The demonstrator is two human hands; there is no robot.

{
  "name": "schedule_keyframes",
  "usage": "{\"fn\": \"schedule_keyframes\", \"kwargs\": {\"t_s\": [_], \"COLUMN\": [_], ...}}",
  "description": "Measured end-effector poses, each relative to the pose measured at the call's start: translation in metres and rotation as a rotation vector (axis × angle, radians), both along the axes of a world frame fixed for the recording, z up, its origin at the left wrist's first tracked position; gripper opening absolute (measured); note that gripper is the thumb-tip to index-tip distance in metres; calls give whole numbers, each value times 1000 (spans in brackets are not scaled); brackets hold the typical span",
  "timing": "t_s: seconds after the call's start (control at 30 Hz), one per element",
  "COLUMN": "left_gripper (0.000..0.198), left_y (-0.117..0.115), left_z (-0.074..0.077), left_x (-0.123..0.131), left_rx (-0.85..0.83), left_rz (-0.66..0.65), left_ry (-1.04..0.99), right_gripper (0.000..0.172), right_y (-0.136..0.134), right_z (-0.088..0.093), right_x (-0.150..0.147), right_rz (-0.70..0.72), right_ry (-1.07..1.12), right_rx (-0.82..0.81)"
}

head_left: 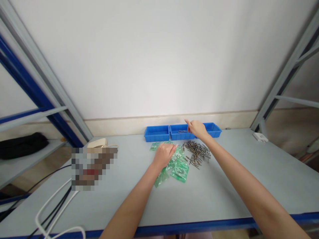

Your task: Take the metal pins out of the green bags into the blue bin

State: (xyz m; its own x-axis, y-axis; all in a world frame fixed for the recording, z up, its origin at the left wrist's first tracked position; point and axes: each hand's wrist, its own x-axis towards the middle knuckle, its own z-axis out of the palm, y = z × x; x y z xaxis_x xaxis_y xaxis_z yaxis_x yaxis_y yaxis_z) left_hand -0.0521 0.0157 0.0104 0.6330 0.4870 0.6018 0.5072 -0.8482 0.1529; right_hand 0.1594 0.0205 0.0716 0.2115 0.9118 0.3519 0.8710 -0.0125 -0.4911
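My left hand [163,154] is closed, its fingers curled down over a loose pile of green plastic bags [179,172]. Whatever lies inside that grip is hidden by the back of the hand. My right hand [197,128] is above the middle blue bin [174,134], one finger sticking out to the left and the others curled below. I cannot make out what these curled fingers hold. A few thin metal pieces [182,131] lie in that bin. Below my right wrist, a heap of slim metal bits like drill bits or rivets [197,151] is spread on the grey table.
A left blue bin [157,137] and a right blue bin [214,132] flank the middle one along the wall. White cables [53,196] and a blurred-out patch [94,171] occupy the table's left side. A white socket block [260,137] sits at the far right.
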Motion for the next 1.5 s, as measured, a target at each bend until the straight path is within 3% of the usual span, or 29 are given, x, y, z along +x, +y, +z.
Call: {"fn": "schedule_keyframes", "kwargs": {"t_s": [0.07, 0.17, 0.23, 0.3, 0.53, 0.67, 0.77, 0.87, 0.97, 1.07, 1.17, 1.27, 1.5], "left_gripper": [46, 47, 46, 46, 45, 45, 45, 42, 25, 30, 20, 22, 20], "left_y": [1, 1, 1, 0, 0, 0, 0, -1, -3, -6, -8, -7, -5], "left_z": [1, 2, 1, 0, -1, 0, -1, 0, 2, 6, 7, 4, 0], "left_x": [-1, -1, 0, 1, 1, 1, 1, 1, 1, 2, 3, 2, 0], "left_rx": [0, 6, 10, 8, 2, 12, 11, 13, 16, 82, 180, 279, 376], "left_rz": [2, 9, 5, 0, -5, -2, 2, 8, -11, -79, -104, -88, -87], "left_ry": [-16, -15, 2, 20, 24, 30, 37, 35, -15, -31, 38, 94, 85], "right_gripper": [45, 11, 17, 17, 12, 13, 12, 10, 5, 13, 21, 22, 31], "right_y": [-15, -39, -49, -53, -57, -61, -62, -64, -66, -65, -62, -61, -72], "right_z": [-11, -38, -54, -64, -61, -59, -59, -56, -53, -54, -57, -59, -48], "right_x": [-2, -5, -7, -11, -27, -29, -27, -22, -18, -21, -29, -32, -27], "right_rz": [69, 353, 423, 399, 407, 434, 413, 329, 327, 493, 591, 559, 385], "right_ry": [-62, -292, -371, -431, -880, -949, -893, -658, -155, 425, 702, 647, 118], "right_rx": [-39, -94, -76, -70, -66, -72, -91, -76, 8, 21, 22, 69, 35]}}
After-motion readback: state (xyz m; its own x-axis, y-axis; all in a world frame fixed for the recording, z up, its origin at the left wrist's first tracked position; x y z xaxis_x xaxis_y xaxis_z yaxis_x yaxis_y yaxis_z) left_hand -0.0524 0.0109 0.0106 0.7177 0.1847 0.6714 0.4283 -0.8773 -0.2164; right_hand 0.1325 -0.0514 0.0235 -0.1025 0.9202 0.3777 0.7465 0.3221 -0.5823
